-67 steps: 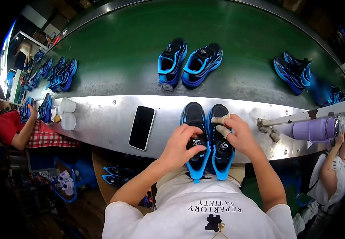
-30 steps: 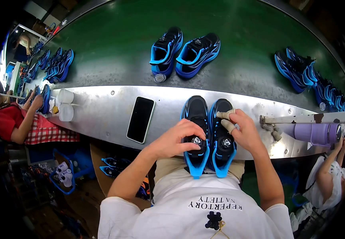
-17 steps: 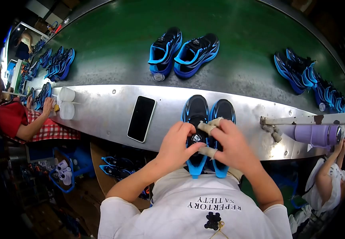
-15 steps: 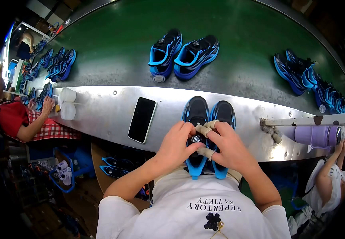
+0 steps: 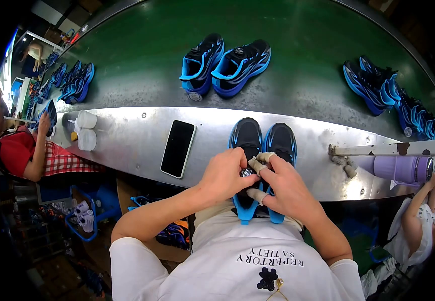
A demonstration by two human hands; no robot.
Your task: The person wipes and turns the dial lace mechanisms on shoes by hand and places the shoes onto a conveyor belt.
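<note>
The left shoe (image 5: 247,133) lies across the counter's (image 5: 127,150) near edge, toe on the metal, heel over the person's lap. The left hand (image 5: 222,175) has its thumb and fingers closed about the shoe's dial (image 5: 247,172). The right hand (image 5: 290,188) reaches over the right shoe (image 5: 281,136); its fingers, some in beige covers, are parted, tips at the left shoe beside the dial. The right shoe sits alongside, pointing the same way. A phone (image 5: 178,149) lies left of them, tubs (image 5: 86,140) near the counter's left end, a purple bottle (image 5: 400,169) at the right. Beyond the far edge, another pair (image 5: 241,70) stands on the green belt (image 5: 303,60).
</note>
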